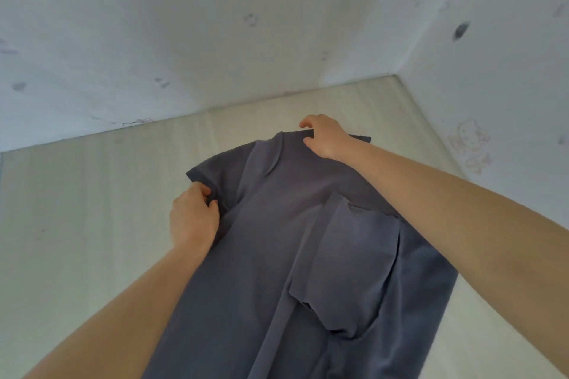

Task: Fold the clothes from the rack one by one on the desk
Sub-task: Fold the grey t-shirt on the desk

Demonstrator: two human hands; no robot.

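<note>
Dark grey short-sleeved T-shirt (277,240) lies lengthwise on the pale wood-grain table (77,209), collar end at the far side, hem end running toward the camera and out of the bottom edge of the view. Fabric mostly flat, with long lengthwise creases down the middle.

Right half of the shirt is doubled over onto itself: a lighter-looking flap (354,261) sits on top of the body, rounded lower edge, wrinkled along its near side.

Left hand (194,218): fingers curled, thumb and fingertips pinching the shirt at the left sleeve (212,174) near the armpit seam. Sleeve itself sticks out flat on the table toward the far left, hem band visible.

Right hand (323,138): at the far end of the shirt, fingers curled over the collar/shoulder edge, thumb under, pinching the fabric there. A small corner of the other sleeve (363,138) shows just beyond the right wrist, mostly hidden by the hand.

Both forearms bare, reaching in from the bottom corners of the view; right forearm crosses above the right side of the shirt.

Table sits in a corner: whitish walls (215,40) on the far side and on the right. Walls carry several grey smudges and faint cartoon-like drawings (468,144) low on the right wall. One dark spot (461,30) higher on the right wall.

Rack not in view. No other garment visible on the table.
</note>
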